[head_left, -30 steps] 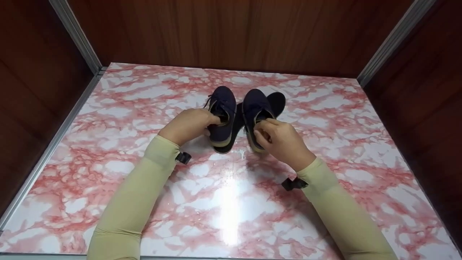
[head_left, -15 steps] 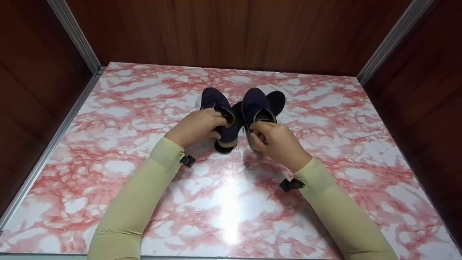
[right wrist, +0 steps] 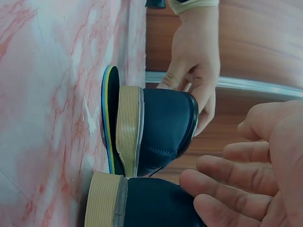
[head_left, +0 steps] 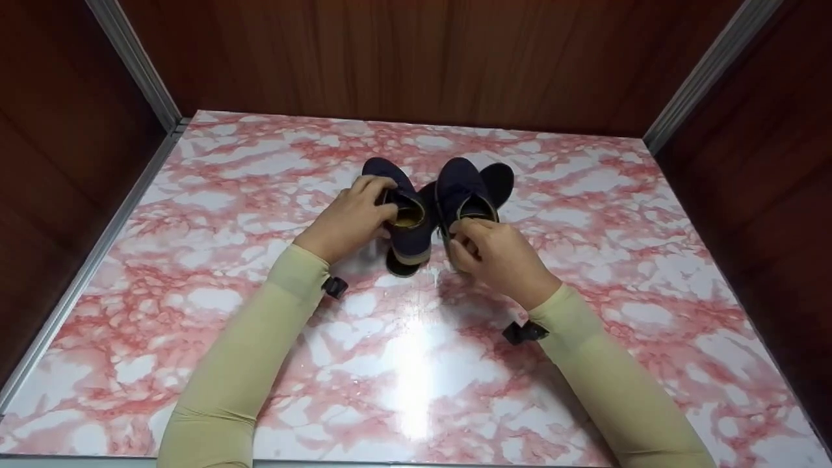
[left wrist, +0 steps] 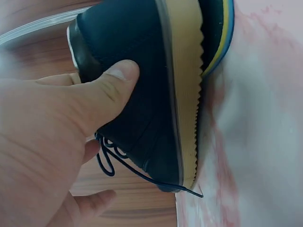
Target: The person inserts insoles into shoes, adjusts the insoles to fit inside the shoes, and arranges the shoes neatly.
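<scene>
Two dark navy lace-up shoes with tan soles stand toes away from me. My left hand (head_left: pixel 354 218) grips the left shoe (left wrist: pixel 137 71) by its side near the opening; its thumb presses the outer face, as the left wrist view shows. Beneath that shoe lies a black insole (right wrist: pixel 111 94) with a yellow and blue edge. My right hand (head_left: pixel 504 260) is at the heel of the right shoe (head_left: pixel 459 179). In the right wrist view its fingers are loosely bent, with fingertips (right wrist: pixel 189 182) right at the heel's upper edge. Another black insole (head_left: pixel 499 182) sticks out beyond the right shoe.
The shoes and insoles are on a red and white marbled tabletop (head_left: pixel 416 377). A brown wood-look panel (head_left: pixel 416 58) stands behind it, with side panels left and right and grey metal strips (head_left: pixel 140 62) at the corners.
The left shoe has turned, its toe swinging left and heel right. My left hand has shifted forward along its opening. My right hand has drawn slightly back and left at the right shoe's heel.
</scene>
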Tool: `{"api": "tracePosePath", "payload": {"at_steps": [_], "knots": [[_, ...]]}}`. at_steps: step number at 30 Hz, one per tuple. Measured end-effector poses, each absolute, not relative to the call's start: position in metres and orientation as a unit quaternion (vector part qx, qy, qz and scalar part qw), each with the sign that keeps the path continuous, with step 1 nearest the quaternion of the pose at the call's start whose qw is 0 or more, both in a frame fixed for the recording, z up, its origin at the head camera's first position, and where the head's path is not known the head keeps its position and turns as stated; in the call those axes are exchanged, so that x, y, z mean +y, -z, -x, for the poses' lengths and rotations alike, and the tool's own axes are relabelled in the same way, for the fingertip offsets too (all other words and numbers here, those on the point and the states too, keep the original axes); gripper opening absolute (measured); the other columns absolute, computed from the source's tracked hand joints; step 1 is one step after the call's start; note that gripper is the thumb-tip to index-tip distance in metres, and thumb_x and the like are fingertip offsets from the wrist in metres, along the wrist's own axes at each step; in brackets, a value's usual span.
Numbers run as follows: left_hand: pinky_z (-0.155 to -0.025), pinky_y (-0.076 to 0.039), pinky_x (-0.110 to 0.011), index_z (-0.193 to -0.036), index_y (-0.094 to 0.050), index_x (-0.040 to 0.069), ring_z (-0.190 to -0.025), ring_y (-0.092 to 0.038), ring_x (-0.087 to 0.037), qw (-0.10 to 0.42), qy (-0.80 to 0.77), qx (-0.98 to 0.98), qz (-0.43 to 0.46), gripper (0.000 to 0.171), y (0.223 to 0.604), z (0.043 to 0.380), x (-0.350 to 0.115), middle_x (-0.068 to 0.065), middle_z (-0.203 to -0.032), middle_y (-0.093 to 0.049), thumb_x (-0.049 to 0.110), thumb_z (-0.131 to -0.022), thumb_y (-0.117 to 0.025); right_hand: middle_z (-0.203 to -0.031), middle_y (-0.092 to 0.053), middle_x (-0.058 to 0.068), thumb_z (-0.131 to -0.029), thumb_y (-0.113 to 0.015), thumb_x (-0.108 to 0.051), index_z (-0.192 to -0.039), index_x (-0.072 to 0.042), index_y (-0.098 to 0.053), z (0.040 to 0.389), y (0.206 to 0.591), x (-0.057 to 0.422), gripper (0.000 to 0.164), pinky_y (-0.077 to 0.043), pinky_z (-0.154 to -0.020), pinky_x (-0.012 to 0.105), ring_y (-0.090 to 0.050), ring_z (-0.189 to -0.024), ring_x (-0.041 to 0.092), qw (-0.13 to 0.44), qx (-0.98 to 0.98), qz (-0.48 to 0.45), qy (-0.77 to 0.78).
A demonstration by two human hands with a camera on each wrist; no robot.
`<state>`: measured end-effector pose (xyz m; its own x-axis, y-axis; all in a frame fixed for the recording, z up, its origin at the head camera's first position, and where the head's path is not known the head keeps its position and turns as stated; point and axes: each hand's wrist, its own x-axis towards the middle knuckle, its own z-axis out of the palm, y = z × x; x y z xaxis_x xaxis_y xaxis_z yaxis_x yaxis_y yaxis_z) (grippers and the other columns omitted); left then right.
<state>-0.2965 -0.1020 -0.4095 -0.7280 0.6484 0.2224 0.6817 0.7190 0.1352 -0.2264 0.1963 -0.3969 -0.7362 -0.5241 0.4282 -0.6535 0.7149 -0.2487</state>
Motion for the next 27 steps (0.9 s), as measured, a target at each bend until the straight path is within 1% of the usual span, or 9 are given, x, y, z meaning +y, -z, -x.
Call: {"api": "tracePosePath", "payload": {"at_steps": [5,7,9,12,15,18,20,22,27], "knots": [[-0.127,-0.035,-0.066,-0.122,-0.068,0.015,-0.157,-0.036,-0.041,0.082,0.109,-0.924,0.357,0.027,0.412,0.295,-0.1,-0.015,-0.166,-0.044,0.035,-0.103,-0.072,-0.109,-0.081,0.012,-0.108,-0.068,-0.021,-0.123,-0.005,-0.077,0.227,0.397,0.196,0.024,-0.065,-0.074,0.039,-0.078,-0.08,0.02,0.162,-0.911,-0.324,-0.199],[-0.128,-0.031,-0.068,-0.12,-0.068,0.014,-0.154,-0.037,-0.042,0.084,0.11,-0.924,0.356,0.029,0.413,0.294,-0.099,-0.016,-0.162,-0.046,0.036,-0.102,-0.073,-0.108,-0.081,0.012,-0.109,-0.067,-0.022,-0.122,-0.005,-0.076,0.227,0.397,0.196,0.023,-0.065,-0.074,0.039,-0.078,-0.081,0.02,0.163,-0.91,-0.325,-0.198],[-0.127,-0.03,-0.07,-0.115,-0.067,0.014,-0.149,-0.039,-0.041,0.086,0.107,-0.925,0.353,0.029,0.414,0.294,-0.099,-0.015,-0.155,-0.049,0.038,-0.101,-0.074,-0.107,-0.081,0.012,-0.109,-0.067,-0.022,-0.121,-0.005,-0.076,0.227,0.397,0.196,0.022,-0.065,-0.075,0.04,-0.078,-0.081,0.021,0.166,-0.91,-0.327,-0.196],[-0.122,-0.033,-0.071,-0.106,-0.063,0.015,-0.139,-0.041,-0.038,0.088,0.097,-0.93,0.343,0.033,0.415,0.293,-0.097,-0.012,-0.14,-0.051,0.046,-0.1,-0.074,-0.107,-0.081,0.012,-0.108,-0.068,-0.022,-0.121,-0.006,-0.076,0.227,0.397,0.197,0.022,-0.066,-0.077,0.042,-0.078,-0.082,0.022,0.166,-0.91,-0.326,-0.194],[-0.113,-0.038,-0.065,-0.098,-0.06,0.016,-0.129,-0.042,-0.036,0.09,0.085,-0.936,0.328,0.042,0.414,0.293,-0.093,-0.01,-0.128,-0.05,0.056,-0.097,-0.073,-0.109,-0.081,0.012,-0.108,-0.068,-0.023,-0.121,-0.006,-0.076,0.227,0.396,0.197,0.023,-0.066,-0.078,0.043,-0.079,-0.084,0.023,0.164,-0.912,-0.321,-0.195],[-0.101,-0.04,-0.06,-0.095,-0.063,0.016,-0.121,-0.044,-0.034,0.099,0.085,-0.941,0.313,0.047,0.411,0.292,-0.09,-0.008,-0.12,-0.053,0.062,-0.092,-0.075,-0.111,-0.081,0.013,-0.108,-0.068,-0.023,-0.122,-0.006,-0.076,0.227,0.396,0.197,0.024,-0.067,-0.078,0.043,-0.079,-0.085,0.023,0.161,-0.915,-0.314,-0.195],[-0.097,-0.04,-0.058,-0.094,-0.065,0.016,-0.117,-0.046,-0.033,0.104,0.092,-0.942,0.305,0.049,0.41,0.292,-0.089,-0.007,-0.116,-0.056,0.063,-0.089,-0.078,-0.111,-0.081,0.013,-0.108,-0.068,-0.023,-0.122,-0.006,-0.076,0.227,0.396,0.197,0.024,-0.067,-0.078,0.042,-0.079,-0.085,0.023,0.161,-0.916,-0.313,-0.195],[-0.095,-0.041,-0.057,-0.097,-0.068,0.016,-0.114,-0.047,-0.032,0.114,0.101,-0.943,0.297,0.05,0.41,0.292,-0.089,-0.007,-0.114,-0.059,0.063,-0.087,-0.08,-0.111,-0.081,0.013,-0.108,-0.068,-0.022,-0.122,-0.005,-0.076,0.228,0.397,0.198,0.024,-0.067,-0.077,0.042,-0.079,-0.084,0.024,0.163,-0.915,-0.313,-0.195],[-0.093,-0.047,-0.056,-0.105,-0.072,0.015,-0.109,-0.053,-0.032,0.143,0.098,-0.942,0.289,0.053,0.413,0.292,-0.088,-0.008,-0.114,-0.062,0.064,-0.086,-0.081,-0.109,-0.081,0.013,-0.107,-0.07,-0.022,-0.121,-0.005,-0.076,0.228,0.398,0.198,0.023,-0.066,-0.077,0.043,-0.079,-0.082,0.024,0.172,-0.913,-0.316,-0.19]]}}
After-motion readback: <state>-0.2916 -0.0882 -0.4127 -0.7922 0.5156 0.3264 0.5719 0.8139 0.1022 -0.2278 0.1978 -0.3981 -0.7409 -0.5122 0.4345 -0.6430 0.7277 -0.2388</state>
